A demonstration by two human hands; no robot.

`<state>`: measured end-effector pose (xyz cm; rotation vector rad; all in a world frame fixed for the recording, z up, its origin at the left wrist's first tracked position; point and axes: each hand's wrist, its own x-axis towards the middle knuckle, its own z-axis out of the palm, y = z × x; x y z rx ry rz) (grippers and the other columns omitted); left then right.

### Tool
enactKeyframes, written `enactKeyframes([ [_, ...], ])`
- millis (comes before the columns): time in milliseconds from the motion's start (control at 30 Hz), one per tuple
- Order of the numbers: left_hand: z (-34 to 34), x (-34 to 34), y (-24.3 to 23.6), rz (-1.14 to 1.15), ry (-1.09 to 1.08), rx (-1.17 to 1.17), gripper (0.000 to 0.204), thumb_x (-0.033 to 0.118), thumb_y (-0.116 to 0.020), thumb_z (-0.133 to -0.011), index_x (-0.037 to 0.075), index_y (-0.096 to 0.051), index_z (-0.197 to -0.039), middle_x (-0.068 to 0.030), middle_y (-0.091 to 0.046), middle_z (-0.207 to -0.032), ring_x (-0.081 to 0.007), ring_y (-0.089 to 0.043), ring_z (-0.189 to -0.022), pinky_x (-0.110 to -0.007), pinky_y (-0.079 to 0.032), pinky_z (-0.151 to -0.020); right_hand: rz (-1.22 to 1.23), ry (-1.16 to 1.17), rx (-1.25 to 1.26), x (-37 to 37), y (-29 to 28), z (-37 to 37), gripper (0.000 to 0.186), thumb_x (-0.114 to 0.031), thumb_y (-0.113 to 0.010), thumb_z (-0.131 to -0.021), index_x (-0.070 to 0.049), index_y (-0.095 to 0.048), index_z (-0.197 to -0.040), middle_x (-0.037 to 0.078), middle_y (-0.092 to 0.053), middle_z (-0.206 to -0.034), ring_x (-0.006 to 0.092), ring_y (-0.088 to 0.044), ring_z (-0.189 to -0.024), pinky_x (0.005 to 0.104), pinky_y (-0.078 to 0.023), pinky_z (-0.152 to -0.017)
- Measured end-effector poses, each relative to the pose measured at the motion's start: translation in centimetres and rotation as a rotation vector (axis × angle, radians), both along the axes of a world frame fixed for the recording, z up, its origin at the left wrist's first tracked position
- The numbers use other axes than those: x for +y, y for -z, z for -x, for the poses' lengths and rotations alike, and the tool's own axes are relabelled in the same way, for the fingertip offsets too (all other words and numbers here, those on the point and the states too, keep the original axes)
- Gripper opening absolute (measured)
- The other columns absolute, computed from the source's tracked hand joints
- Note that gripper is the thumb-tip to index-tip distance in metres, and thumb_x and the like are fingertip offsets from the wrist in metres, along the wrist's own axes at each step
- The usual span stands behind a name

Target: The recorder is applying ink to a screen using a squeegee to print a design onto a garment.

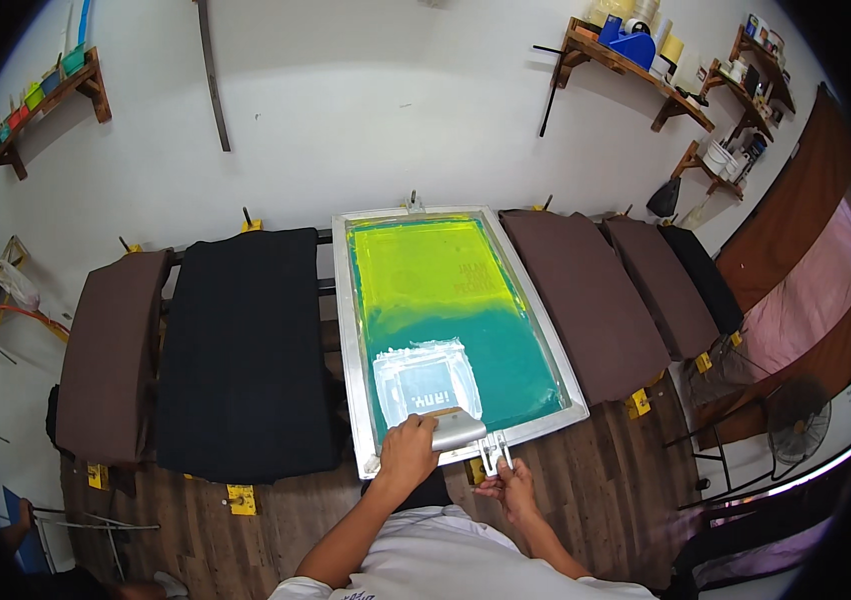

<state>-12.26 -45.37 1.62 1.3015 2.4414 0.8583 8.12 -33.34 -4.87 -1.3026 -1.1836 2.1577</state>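
A screen-printing frame (343,330) with pale metal sides lies in front of me, its mesh yellow-green at the far part and teal nearer. White ink (466,375) surrounds a light rectangular stencil area at the near left of the mesh. My left hand (408,452) is closed round a squeegee (460,430) with a silver body, at the frame's near end. At the near edge, a slotted metal bracket (495,452) sticks out from the frame. My right hand (516,490) has its fingers closed at that bracket's lower end.
Black (241,350) and brown (114,355) garments stretch over boards to the left, with more brown (591,310) ones to the right. Yellow brackets (242,499) stick out below the boards. Wall shelves (636,75) hold supplies; a fan (799,425) stands right. Another person's hand (21,520) shows lower left.
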Motion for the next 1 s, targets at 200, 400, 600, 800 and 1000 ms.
enactKeyframes([
  [200,0.0,-0.1,-0.1,-0.015,-0.008,0.009,0.044,0.009,-0.078,-0.068,0.004,-0.066,-0.111,-0.0192,-0.065,-0.101,-0.0389,-0.067,-0.089,-0.046,-0.055,-0.080,-0.024,0.031,-0.005,-0.3,0.2,0.2,0.025,-0.028,-0.054,-0.102,-0.006,-0.045,-0.096,0.010,-0.059,-0.074,0.0192,-0.066,-0.061,0.0386,-0.063,-0.061],
  [400,0.1,0.1,0.0,0.002,-0.014,0.002,0.043,0.009,-0.077,-0.069,0.004,-0.067,-0.110,-0.0190,-0.066,-0.101,-0.0386,-0.067,-0.088,-0.046,-0.054,-0.080,-0.011,0.029,0.008,-0.4,-0.2,0.2,0.025,-0.028,-0.054,-0.102,-0.006,-0.046,-0.096,0.009,-0.060,-0.075,0.0182,-0.066,-0.061,0.0374,-0.063,-0.062],
  [600,0.1,0.1,-0.2,0.016,-0.004,-0.003,0.040,0.008,-0.076,-0.068,0.003,-0.067,-0.107,-0.0186,-0.065,-0.100,-0.0373,-0.067,-0.090,-0.045,-0.053,-0.082,-0.012,0.059,0.010,-0.7,-0.1,0.2,0.024,-0.027,-0.055,-0.102,-0.005,-0.047,-0.095,0.009,-0.060,-0.074,0.0176,-0.066,-0.062,0.0363,-0.063,-0.061],
  [800,0.3,0.0,-0.1,0.007,0.006,0.015,0.045,0.011,-0.080,-0.069,0.006,-0.067,-0.111,-0.0189,-0.066,-0.101,-0.0390,-0.067,-0.088,-0.046,-0.054,-0.081,-0.032,0.059,0.011,-0.9,-0.2,0.3,0.026,-0.028,-0.056,-0.101,-0.006,-0.046,-0.094,0.009,-0.060,-0.074,0.0173,-0.065,-0.062,0.0362,-0.063,-0.062],
  [1000,0.2,0.0,0.1,0.003,0.015,0.032,0.045,0.012,-0.079,-0.070,0.006,-0.066,-0.112,-0.0187,-0.066,-0.101,-0.0394,-0.067,-0.088,-0.047,-0.054,-0.080,-0.037,0.064,-0.003,-0.8,-0.3,0.3,0.026,-0.029,-0.057,-0.101,-0.007,-0.044,-0.094,0.008,-0.059,-0.073,0.0169,-0.065,-0.061,0.0363,-0.062,-0.061],
])
